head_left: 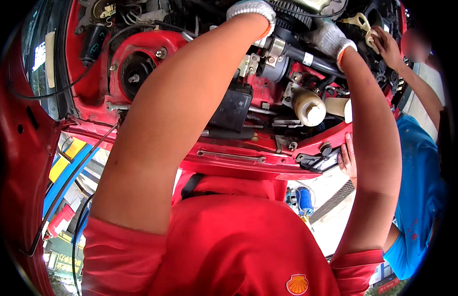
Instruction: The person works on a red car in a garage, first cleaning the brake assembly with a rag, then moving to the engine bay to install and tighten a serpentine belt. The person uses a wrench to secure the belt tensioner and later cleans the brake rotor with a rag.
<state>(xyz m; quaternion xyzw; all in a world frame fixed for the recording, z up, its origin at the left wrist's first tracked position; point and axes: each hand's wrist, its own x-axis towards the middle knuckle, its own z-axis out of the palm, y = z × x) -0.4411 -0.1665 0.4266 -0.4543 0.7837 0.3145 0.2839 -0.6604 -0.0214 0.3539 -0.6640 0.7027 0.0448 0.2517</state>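
Both my arms stretch over the open engine bay of a red car. My left hand [251, 11], in a white knitted glove, is at the far top of the view, by the engine. Its fingers are hidden behind the wrist and engine parts. My right hand [331, 40], gloved too, reaches down beside a thick black hose [315, 61] with a metal clamp [275, 52] on it. The right fingertips drop out of sight among dark parts near a ribbed black part [290, 12]. What either hand touches there cannot be made out.
A wrench [231, 156] lies on the red fender ledge. Nearer me are a black box [233, 106] and a cream reservoir [310, 109]. At right, a person in blue [419, 192] has one hand [387, 48] at a cream-coloured part [358, 22], another [347, 157] on the car's edge.
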